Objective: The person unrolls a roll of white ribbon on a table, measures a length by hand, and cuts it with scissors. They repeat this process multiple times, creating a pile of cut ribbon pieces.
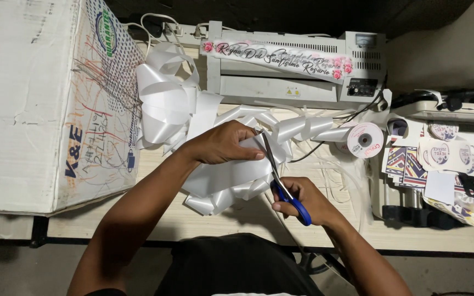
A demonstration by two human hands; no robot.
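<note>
Two bare hands at work over a pale wooden desk, seen from above. Left hand closed over a bunch of wide white ribbon, pinning it near the middle of the desk. Right hand wrapped through the blue handles of a pair of scissors, blades slightly parted and pointing up toward the left fingertips, touching the ribbon just beside them.

More white ribbon looped in a loose heap toward the far edge, left of centre. Large worn cardboard box filling the left end of the desk. Grey laminating machine along the far edge, with a printed strip bearing pink roses lying across its top. Small spool of narrow ribbon right of the hands. Patterned printed cards and round stickers crowding the right end. Thin trimmed slivers scattered near the spool.

Likely best handled by keeping the ribbon taut and flat under the left hand, fingertips held clear of the blades, and closing the scissors in one smooth stroke for a clean edge rather than several short snips. Slack in the satin probably risks a ragged or crooked cut.
</note>
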